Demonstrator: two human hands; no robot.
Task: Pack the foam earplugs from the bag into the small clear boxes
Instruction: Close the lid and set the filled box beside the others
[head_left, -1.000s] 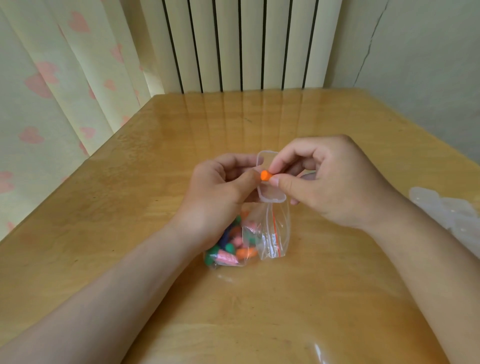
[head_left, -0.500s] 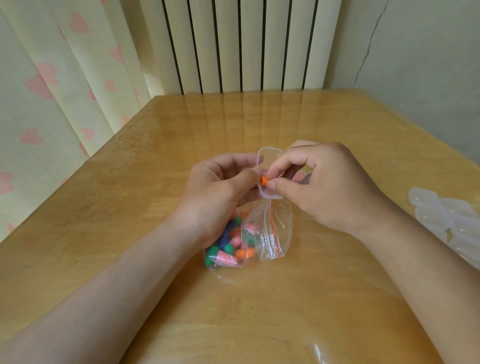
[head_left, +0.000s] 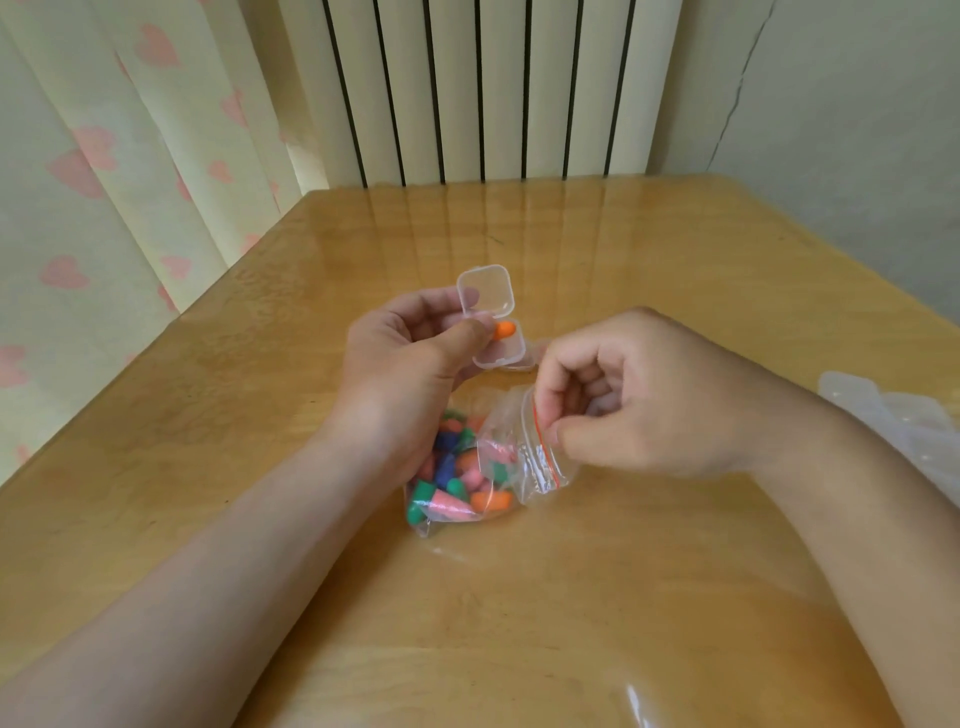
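Left hand (head_left: 410, 358) holds open box (head_left: 493, 322) containing 1 orange earplug (head_left: 504, 330).

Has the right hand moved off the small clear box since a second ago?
Yes. The right hand dropped toward the person, from the small clear box to the clear zip bag's mouth on the wooden table.

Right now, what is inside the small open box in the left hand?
One orange earplug lies in the box, whose lid stands open. The left hand has its thumb over the box's left side, so anything under it is hidden.
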